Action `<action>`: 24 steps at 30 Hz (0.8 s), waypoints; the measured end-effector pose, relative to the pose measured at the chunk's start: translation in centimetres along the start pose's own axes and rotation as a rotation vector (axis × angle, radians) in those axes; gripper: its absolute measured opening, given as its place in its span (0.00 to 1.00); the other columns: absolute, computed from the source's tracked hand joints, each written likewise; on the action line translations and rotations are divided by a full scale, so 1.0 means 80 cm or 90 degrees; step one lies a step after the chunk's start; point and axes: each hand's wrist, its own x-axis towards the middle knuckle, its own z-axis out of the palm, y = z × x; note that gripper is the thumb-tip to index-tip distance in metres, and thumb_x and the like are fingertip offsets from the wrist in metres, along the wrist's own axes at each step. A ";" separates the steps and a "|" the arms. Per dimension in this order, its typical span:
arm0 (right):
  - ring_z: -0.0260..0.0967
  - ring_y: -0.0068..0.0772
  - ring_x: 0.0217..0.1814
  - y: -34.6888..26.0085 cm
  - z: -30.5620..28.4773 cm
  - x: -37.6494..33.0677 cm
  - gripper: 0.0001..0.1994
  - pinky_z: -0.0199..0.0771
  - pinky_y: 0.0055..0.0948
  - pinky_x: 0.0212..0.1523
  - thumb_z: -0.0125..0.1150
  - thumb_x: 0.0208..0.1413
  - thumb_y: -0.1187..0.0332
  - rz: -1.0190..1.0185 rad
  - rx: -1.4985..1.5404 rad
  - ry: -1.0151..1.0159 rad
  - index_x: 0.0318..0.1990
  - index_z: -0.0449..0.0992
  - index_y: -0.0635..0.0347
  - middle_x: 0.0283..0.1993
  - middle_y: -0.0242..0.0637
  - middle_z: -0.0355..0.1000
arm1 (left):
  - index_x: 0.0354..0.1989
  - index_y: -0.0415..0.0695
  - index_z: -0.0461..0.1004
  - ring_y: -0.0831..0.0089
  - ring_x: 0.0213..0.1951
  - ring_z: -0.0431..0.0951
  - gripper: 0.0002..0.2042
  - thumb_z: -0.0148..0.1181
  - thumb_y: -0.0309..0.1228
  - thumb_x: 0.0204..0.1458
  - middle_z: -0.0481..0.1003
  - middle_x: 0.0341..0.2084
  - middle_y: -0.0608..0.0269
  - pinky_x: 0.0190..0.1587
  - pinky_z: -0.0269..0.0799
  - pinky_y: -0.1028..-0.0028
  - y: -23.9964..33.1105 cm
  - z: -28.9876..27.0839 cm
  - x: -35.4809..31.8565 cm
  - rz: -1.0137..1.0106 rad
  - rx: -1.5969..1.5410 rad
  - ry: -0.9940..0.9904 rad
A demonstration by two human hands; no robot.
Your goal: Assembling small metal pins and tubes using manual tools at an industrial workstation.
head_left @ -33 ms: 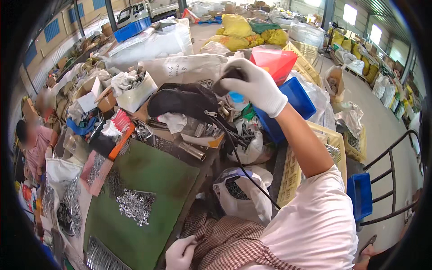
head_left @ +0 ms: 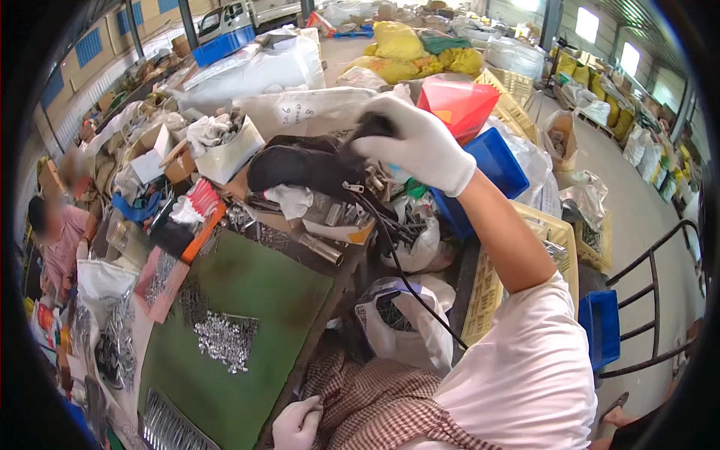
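Note:
My right hand [head_left: 420, 142], in a white glove, reaches over the heaped bench with its fingers closed on a dark part that appears to belong to the black bag [head_left: 296, 166]. The bag has a zip and a long black cord or strap, and lies on boxes of metal parts. At the lower edge, my left hand [head_left: 298, 424], also gloved, is curled beside my checkered apron [head_left: 375, 386]; whether anything is inside it is hidden. Next to it lies a green mat [head_left: 247, 292] bearing a pile of small shiny metal pieces [head_left: 226, 341].
A blue bin [head_left: 495, 161] and a yellow crate [head_left: 517, 277] stand at the right. Below the bag sits an open white sack [head_left: 397, 319] of metal parts. A row of metal pins [head_left: 176, 424] lies at the mat's near end. A person in pink [head_left: 60, 240] is at the far left.
My right hand has shifted slightly left and downward with the dark part in its fingers. My left hand is almost where it was.

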 end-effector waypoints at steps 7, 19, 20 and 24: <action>0.79 0.57 0.37 -0.158 0.142 0.113 0.15 0.79 0.50 0.42 0.62 0.52 0.59 -0.358 -0.068 0.017 0.40 0.78 0.60 0.33 0.49 0.79 | 0.52 0.39 0.79 0.56 0.46 0.82 0.14 0.61 0.26 0.58 0.82 0.42 0.51 0.51 0.76 0.64 -0.007 -0.002 -0.052 -0.096 0.109 0.043; 0.76 0.35 0.36 -0.232 0.260 -0.140 0.27 0.77 0.30 0.40 0.79 0.45 0.65 -0.060 0.586 -0.048 0.53 0.74 0.62 0.39 0.42 0.77 | 0.49 0.41 0.77 0.47 0.49 0.75 0.19 0.66 0.37 0.52 0.75 0.46 0.44 0.51 0.72 0.53 -0.122 0.078 -0.226 -0.413 0.545 0.289; 0.76 0.32 0.37 -0.221 0.272 -0.178 0.28 0.77 0.28 0.41 0.79 0.47 0.65 0.028 0.596 -0.091 0.55 0.74 0.62 0.40 0.42 0.77 | 0.49 0.41 0.76 0.47 0.48 0.76 0.19 0.67 0.36 0.51 0.75 0.46 0.46 0.51 0.72 0.52 -0.136 0.085 -0.245 -0.396 0.497 0.366; 0.77 0.29 0.41 -0.151 0.269 -0.271 0.26 0.78 0.28 0.44 0.75 0.52 0.65 0.268 0.514 -0.266 0.56 0.74 0.63 0.43 0.42 0.78 | 0.45 0.41 0.76 0.47 0.48 0.75 0.15 0.66 0.35 0.52 0.75 0.43 0.47 0.50 0.73 0.55 -0.097 0.078 -0.242 -0.586 0.354 0.424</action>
